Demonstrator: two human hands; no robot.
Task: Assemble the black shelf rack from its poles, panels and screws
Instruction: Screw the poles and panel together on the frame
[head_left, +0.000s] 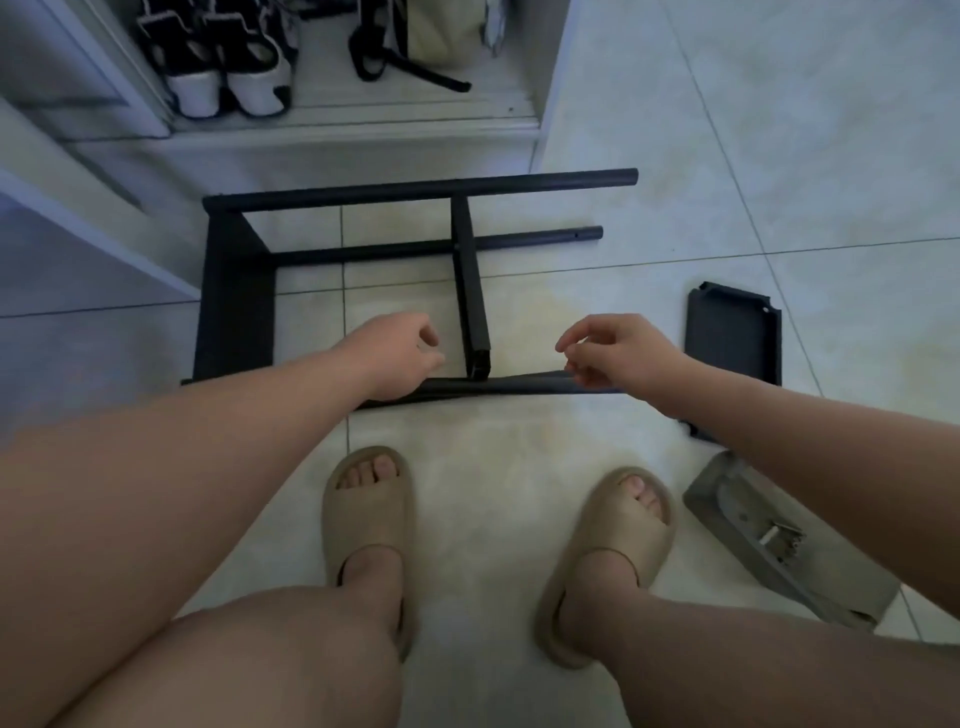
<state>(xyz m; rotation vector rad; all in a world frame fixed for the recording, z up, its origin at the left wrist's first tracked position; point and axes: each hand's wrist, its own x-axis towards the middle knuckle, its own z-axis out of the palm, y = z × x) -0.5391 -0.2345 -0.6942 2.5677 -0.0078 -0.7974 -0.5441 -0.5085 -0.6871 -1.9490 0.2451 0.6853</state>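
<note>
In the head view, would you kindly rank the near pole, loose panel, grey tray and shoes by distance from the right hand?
1. Near pole, at the right hand.
2. Loose panel, to its right.
3. Grey tray, lower right.
4. Shoes, top left.

Both my bare forearms reach forward and down toward the near pole (519, 385). My left hand (400, 353) sits over the pole's left part, its wrist crossing the pole. The knuckles are up and the fingers curled, with the thumb close under the forefinger. My right hand (618, 353) hangs over the pole's right end, fingers curled, thumb and forefinger tips drawn together just above the pole. I cannot tell whether either pinch holds anything. The hands are apart, one on each side of the pole's middle, level with each other.
</note>
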